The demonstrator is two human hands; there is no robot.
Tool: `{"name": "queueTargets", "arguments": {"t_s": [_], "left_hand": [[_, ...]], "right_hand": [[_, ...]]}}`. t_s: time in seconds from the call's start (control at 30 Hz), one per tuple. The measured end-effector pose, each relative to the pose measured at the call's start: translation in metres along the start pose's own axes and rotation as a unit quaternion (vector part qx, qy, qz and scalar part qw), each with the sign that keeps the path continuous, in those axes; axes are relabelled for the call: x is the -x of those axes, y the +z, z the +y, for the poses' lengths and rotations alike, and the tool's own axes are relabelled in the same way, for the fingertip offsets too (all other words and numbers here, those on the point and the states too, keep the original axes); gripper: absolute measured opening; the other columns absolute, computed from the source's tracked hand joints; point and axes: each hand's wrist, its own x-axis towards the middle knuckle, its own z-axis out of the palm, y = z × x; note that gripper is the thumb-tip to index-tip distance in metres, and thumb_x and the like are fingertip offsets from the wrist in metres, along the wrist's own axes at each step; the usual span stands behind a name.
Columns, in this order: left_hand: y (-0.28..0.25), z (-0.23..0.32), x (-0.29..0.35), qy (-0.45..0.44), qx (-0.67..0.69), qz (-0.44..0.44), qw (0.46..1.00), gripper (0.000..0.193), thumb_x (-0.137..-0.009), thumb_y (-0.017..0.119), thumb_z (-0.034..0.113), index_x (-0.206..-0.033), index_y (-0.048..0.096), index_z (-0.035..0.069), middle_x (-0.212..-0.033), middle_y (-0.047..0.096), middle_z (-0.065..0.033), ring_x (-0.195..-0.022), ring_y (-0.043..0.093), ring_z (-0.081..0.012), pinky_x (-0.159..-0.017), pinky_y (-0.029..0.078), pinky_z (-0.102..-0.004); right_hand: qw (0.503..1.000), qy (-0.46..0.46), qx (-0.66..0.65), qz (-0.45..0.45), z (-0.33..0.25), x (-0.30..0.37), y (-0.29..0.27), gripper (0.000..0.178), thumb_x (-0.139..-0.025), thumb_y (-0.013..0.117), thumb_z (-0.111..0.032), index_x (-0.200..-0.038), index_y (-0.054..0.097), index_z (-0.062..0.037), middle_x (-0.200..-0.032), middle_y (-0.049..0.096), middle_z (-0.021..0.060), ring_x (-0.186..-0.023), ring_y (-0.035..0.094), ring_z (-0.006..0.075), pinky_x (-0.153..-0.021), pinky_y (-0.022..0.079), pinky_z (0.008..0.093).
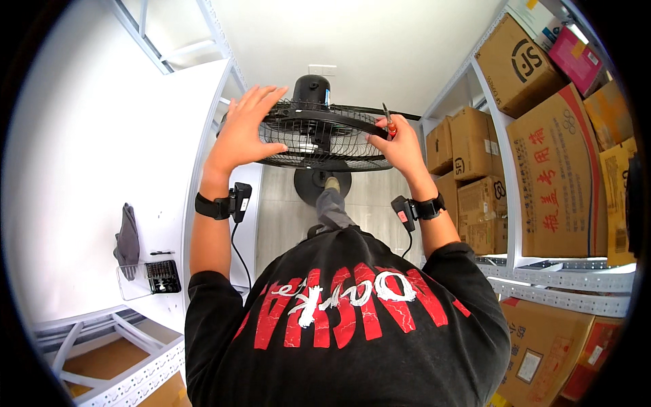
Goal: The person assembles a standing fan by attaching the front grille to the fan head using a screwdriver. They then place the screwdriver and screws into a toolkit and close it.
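A black floor fan with a wire cage (325, 148) stands in front of me, its motor housing (311, 88) on the far side and its round base (303, 186) on the floor. My left hand (243, 132) is at the cage's left side, fingers stretched and thumb apart; whether it presses on the wires I cannot tell. At the right side of the rim, my right hand (405, 148) has its fingers closed around a screwdriver (391, 126) with a red handle, the metal tip pointing up and away. Its fingertips are against the cage's right edge.
On the left a white table (88, 169) bears a grey cloth (127, 234), a black pen (162, 253) and a case of small bits (163, 277). Metal shelves on the right hold several cardboard boxes (553, 180). A shoe (331, 184) is by the fan base.
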Motion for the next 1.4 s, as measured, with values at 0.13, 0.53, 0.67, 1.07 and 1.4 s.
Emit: {"name": "queueTargets", "arguments": {"t_s": [0.13,0.53,0.67,1.07,1.4], "left_hand": [[0.014,0.025,-0.005,0.045,-0.026,0.001,0.999,0.081,-0.067,0.086,0.052,-0.139,0.063,0.021,-0.144,0.057,-0.0103,-0.141,0.045,-0.0321,-0.116,0.020,-0.0716],[0.027,0.020,-0.017,-0.030,0.022,0.034,0.999,0.055,-0.072,0.084,0.052,-0.113,0.077,0.016,-0.114,0.074,-0.0061,-0.111,0.066,-0.0283,-0.109,0.036,-0.0572],[0.027,0.017,-0.019,-0.024,0.056,0.042,0.997,0.050,-0.074,0.083,0.049,-0.109,0.078,0.014,-0.109,0.076,-0.0061,-0.105,0.068,-0.0278,-0.102,0.042,-0.0447],[0.024,0.014,-0.020,0.014,0.065,0.076,0.995,0.048,-0.073,0.086,0.035,-0.112,0.076,0.008,-0.103,0.075,-0.0121,-0.094,0.071,-0.0290,-0.083,0.055,-0.0355],[0.035,0.020,-0.018,0.065,-0.025,0.155,0.985,0.041,-0.073,0.085,0.040,-0.105,0.080,0.014,-0.113,0.073,-0.0039,-0.111,0.064,-0.0243,-0.104,0.042,-0.0460]], "right_hand": [[0.999,-0.036,0.019,-0.001,-0.005,0.005,0.002,0.032,-0.077,0.083,-0.013,-0.098,0.063,-0.0020,-0.101,0.061,0.0040,-0.082,0.056,0.0124,-0.073,0.048,0.0299],[0.994,-0.092,-0.023,-0.055,0.000,0.001,-0.004,0.036,-0.086,0.080,-0.023,-0.106,0.060,0.0003,-0.108,0.056,0.0110,-0.092,0.057,0.0226,-0.084,0.049,0.0349],[0.990,-0.127,0.027,-0.049,-0.011,0.003,-0.008,0.034,-0.087,0.079,-0.022,-0.105,0.059,-0.0007,-0.112,0.056,0.0118,-0.093,0.059,0.0268,-0.083,0.051,0.0358],[0.968,-0.227,0.107,-0.002,-0.017,0.001,0.002,0.030,-0.076,0.074,-0.013,-0.098,0.058,-0.0010,-0.113,0.060,0.0114,-0.090,0.066,0.0348,-0.074,0.056,0.0420],[0.968,-0.197,0.158,-0.010,-0.031,-0.001,0.008,0.025,-0.079,0.075,-0.013,-0.095,0.060,-0.0010,-0.100,0.061,0.0127,-0.076,0.065,0.0342,-0.067,0.055,0.0408]]}}
